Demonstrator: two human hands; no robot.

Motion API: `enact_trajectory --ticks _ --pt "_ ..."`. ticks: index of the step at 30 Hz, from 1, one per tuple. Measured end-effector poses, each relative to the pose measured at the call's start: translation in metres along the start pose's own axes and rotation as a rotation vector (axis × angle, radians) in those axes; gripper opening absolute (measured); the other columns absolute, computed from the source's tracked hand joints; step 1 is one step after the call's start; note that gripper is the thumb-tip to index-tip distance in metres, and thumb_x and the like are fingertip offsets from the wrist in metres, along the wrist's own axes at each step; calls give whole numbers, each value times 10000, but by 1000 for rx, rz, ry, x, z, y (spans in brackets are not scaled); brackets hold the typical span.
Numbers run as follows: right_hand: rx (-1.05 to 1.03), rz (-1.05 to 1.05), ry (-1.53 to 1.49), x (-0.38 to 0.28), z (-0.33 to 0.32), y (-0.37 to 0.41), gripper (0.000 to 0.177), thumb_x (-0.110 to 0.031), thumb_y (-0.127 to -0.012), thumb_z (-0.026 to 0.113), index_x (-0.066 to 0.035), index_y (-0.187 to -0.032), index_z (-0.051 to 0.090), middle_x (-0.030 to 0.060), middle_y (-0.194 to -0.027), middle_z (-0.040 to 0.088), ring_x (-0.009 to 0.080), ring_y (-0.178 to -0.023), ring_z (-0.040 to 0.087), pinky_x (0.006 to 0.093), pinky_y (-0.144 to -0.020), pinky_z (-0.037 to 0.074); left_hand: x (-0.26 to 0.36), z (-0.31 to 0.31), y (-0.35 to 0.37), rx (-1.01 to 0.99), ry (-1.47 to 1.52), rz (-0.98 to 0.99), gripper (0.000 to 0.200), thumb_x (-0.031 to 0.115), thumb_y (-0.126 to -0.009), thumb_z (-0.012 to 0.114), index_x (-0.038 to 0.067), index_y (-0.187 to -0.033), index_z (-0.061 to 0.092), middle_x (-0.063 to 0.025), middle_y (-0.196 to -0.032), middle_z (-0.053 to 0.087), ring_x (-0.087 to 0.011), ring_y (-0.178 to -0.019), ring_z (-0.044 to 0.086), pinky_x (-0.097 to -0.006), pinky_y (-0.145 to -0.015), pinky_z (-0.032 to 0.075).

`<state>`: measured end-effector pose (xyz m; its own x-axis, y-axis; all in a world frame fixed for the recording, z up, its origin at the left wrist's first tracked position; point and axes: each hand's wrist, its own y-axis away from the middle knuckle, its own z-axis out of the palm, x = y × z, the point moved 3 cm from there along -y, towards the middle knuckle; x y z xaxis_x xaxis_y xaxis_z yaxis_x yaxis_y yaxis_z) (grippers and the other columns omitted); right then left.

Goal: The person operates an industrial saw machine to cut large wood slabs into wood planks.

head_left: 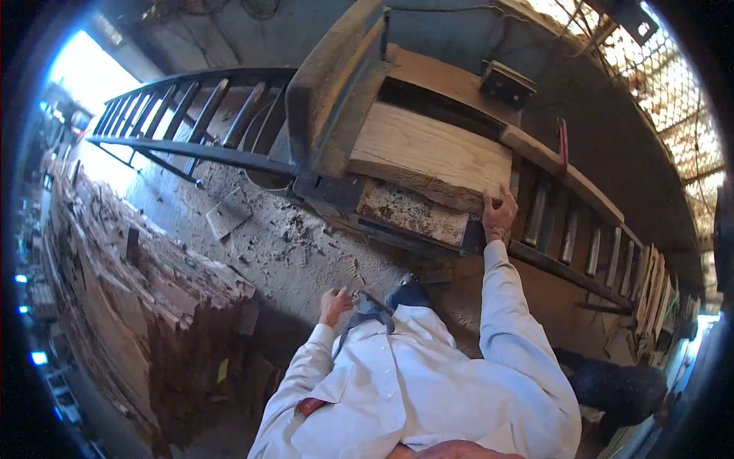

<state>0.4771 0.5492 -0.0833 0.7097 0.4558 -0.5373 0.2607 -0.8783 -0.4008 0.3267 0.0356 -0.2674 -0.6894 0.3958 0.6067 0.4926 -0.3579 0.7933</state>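
My right hand (498,213) rests at the near right corner of a wide, pale wooden board (432,153), its thumb and fingers curled at the edge. The board lies on the machine's bed, its left end against a tall metal machine housing (332,92). Its near edge is rough. Below that edge is a ledge (413,210) covered in sawdust. My left hand (336,304) hangs low in front of my body, beside the grey strap-like thing at my waist, with its fingers curled. What it holds, if anything, is too small to make out.
Roller conveyors extend left (183,115) and right (573,233) of the machine. A stack of rough wood (145,306) stands at the left. Sawdust and scraps cover the floor (298,249). More boards (654,294) lean at the far right.
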Motion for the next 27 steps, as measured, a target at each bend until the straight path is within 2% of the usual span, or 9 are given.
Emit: enact_trajectory --ticks 3,6,9,13,15,18,22,23,27 --pt "-36 29 -23 -1 -2 -3 628 -446 -875 732 -66 -1357 596 157 -1367 595 342 -1319 473 442 -1136 351 -93 -77 -21 148 -442 -4 513 453 -899 688 -59 -897 712 -242 -914 732 -294 -755 744 -404 -691 594" --pt "-87 100 -87 -8 -10 -1 695 -470 -855 749 -53 -1381 566 160 -1388 568 341 -1352 445 456 -1159 325 -120 -117 15 421 -1053 163 569 524 -848 702 -44 -854 740 -270 -927 724 -368 -800 733 -457 -758 570" --pt "-67 105 -93 -1 -5 -1 699 -454 -841 768 -36 -1365 571 162 -1376 576 336 -1345 449 456 -1145 341 -130 -130 44 386 -927 18 577 533 -857 691 -41 -852 748 -274 -930 721 -424 -894 710 -489 -803 553" --pt "-38 83 -60 -4 -6 0 702 -534 -845 735 -77 -1358 589 169 -1398 560 344 -1355 432 454 -1132 352 -155 -134 41 446 -718 -21 548 515 -859 696 -29 -882 760 -248 -954 733 -386 -956 712 -467 -835 552" --pt "-33 48 -43 3 -2 -3 702 -509 -848 740 -53 -1359 585 161 -1377 588 342 -1313 486 454 -1131 354 -132 -113 58 415 -540 -67 534 504 -857 700 -22 -914 763 -242 -990 735 -374 -984 710 -461 -854 549" --pt "-11 18 -19 10 6 -3 696 -519 -856 730 -54 -1354 588 147 -1360 609 338 -1289 523 459 -1138 342 -131 -99 31 456 -730 -46 505 488 -854 707 -7 -925 772 -215 -979 747 -347 -965 722 -445 -854 553" --pt "-65 44 -47 8 1 -4 735 -551 -847 727 -51 -1365 576 210 -1356 578 368 -1284 499 459 -1100 382 -99 -77 28 320 -704 30 468 463 -867 688 8 -929 774 -189 -962 756 -320 -933 731 -426 -845 560" --pt "-57 53 -44 5 -2 -3 728 -547 -849 726 -56 -1366 579 216 -1344 583 374 -1275 502 455 -1092 387 -95 -74 29 398 -764 94 455 455 -878 665 16 -919 781 -182 -933 759 -325 -910 734 -421 -847 561" --pt "-37 29 -50 6 -1 -3 710 -545 -849 729 -62 -1350 585 187 -1338 601 358 -1283 513 458 -1118 359 -94 -82 30 372 -689 79 453 459 -888 650 29 -907 793 -184 -922 759 -325 -895 735 -421 -850 560"
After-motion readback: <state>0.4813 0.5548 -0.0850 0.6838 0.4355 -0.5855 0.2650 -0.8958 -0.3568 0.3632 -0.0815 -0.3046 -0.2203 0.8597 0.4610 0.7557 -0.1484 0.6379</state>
